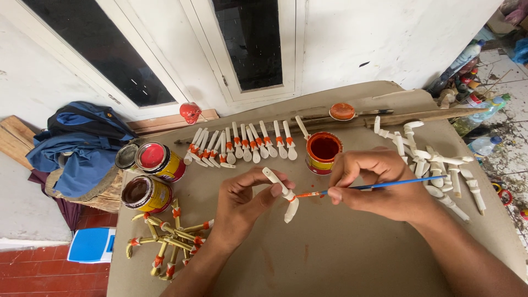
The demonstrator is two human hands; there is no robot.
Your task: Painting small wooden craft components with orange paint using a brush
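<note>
My left hand [242, 199] pinches a small white carved piece [284, 193], shaped like a spoon, with an orange band around its middle. My right hand [379, 181] holds a thin blue-handled paintbrush [379, 186]; its orange-tipped bristles touch the band on the piece. An open tin of orange paint [323, 151] stands just behind both hands on the tan sheet [341, 253] covering the table.
A row of white pieces with orange bands [242, 144] lies behind the tin. Unpainted white pieces [434, 165] are piled at right. Yellow pieces with orange bands [168, 245] lie at left near three paint tins [151, 173]. An orange lid [342, 111], blue bag [82, 144] and bottles [467, 82] sit around.
</note>
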